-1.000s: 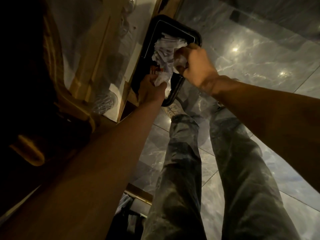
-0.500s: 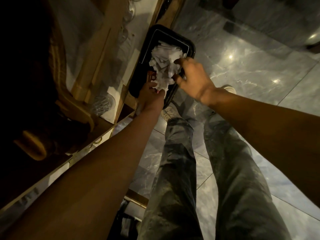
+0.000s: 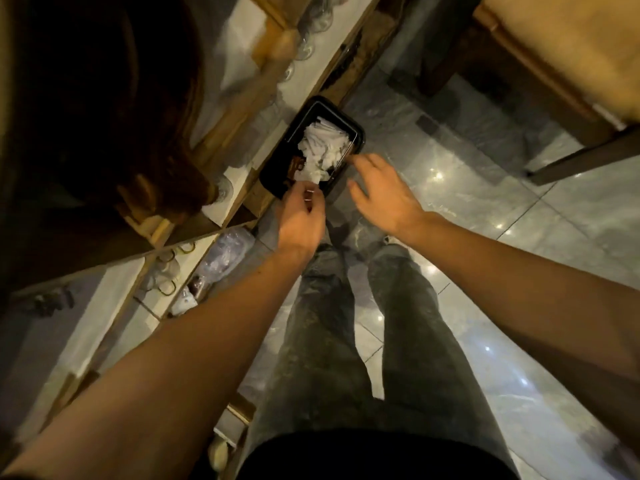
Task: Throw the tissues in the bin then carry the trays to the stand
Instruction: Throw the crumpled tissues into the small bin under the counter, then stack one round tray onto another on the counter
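Observation:
A black rectangular bin [image 3: 356, 135] stands on the floor against the wooden shelving. Inside it lies a heap of crumpled white tissues [image 3: 323, 147]. My left hand [image 3: 300, 216] hovers at the bin's near edge, fingers curled together with the tips touching the heap's lower edge; whether it grips any tissue is unclear. My right hand [image 3: 381, 194] hangs just right of the bin, fingers spread and holding nothing, its fingertips near the right rim. No tray is in view.
Wooden shelving [image 3: 242, 98] with glasses and a plastic bottle [image 3: 225, 254] runs along the left. A wooden chair or table [image 3: 554, 64] stands at the upper right. My legs in grey jeans [image 3: 346, 341] stand on shiny marble floor [image 3: 485, 188].
My right hand has let go of the tissues, opened and drawn back to the right of the bin. My left hand has pulled back to the bin's near edge. The view has risen.

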